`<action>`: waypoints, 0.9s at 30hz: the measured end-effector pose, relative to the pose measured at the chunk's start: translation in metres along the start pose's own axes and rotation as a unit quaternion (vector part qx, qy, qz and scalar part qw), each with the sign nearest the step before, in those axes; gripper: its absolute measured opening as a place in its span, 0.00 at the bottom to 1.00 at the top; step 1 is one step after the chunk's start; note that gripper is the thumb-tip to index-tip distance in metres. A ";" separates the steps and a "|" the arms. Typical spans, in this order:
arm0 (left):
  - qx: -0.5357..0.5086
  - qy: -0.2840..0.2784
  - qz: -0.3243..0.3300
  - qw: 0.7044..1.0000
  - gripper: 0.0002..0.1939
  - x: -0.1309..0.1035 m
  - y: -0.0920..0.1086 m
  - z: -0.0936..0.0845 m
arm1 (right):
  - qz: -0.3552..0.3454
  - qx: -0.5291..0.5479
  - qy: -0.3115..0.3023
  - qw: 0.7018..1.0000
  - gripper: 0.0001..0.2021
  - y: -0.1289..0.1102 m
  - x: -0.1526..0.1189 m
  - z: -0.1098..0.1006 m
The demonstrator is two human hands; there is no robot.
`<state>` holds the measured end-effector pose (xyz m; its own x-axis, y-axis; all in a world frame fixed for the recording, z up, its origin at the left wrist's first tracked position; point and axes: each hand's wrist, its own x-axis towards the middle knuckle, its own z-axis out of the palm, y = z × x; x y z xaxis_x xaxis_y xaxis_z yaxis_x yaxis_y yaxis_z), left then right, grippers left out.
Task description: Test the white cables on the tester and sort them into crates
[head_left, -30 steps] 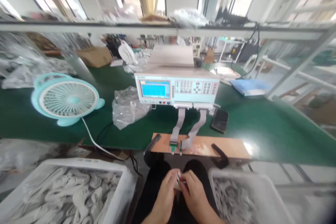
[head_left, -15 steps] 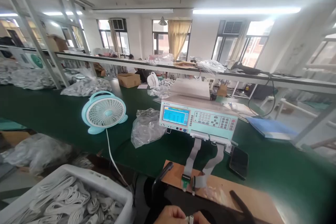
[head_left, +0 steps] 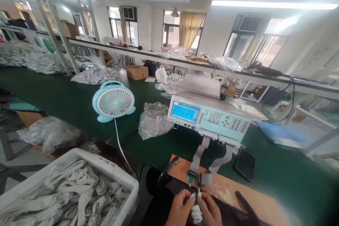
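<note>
At the bottom centre, my left hand pinches one end of a small coiled white cable. My right hand holds the cable's other end, close beside the left, and the coil hangs between both hands. Just above my fingers are two connectors: a green one and a dark one, at the ends of grey ribbon cables. These ribbons run down from a pale blue tester with a lit screen. An orange-brown board lies under the connectors.
A white bin of bundled cables stands at the lower left. On the green table are a blue fan, a clear plastic bag, a black phone and a blue folder. A shelf spans behind.
Both hands have risen further into view, up near the connectors, and the coiled white cable now shows between them. The camera view has tilted down and shifted left.
</note>
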<state>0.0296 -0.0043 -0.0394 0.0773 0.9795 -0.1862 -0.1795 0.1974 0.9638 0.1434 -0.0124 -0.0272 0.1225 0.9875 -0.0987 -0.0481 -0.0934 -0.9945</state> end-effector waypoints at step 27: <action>0.164 -0.155 0.029 0.974 0.14 0.010 0.009 -0.032 | 0.133 0.170 0.050 0.975 0.12 0.002 0.007 0.006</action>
<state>-0.0028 0.0084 -0.0389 0.3782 0.9189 -0.1121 0.1265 0.0686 0.9896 0.1386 -0.0049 -0.0298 0.1555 0.9153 -0.3716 -0.4147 -0.2809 -0.8655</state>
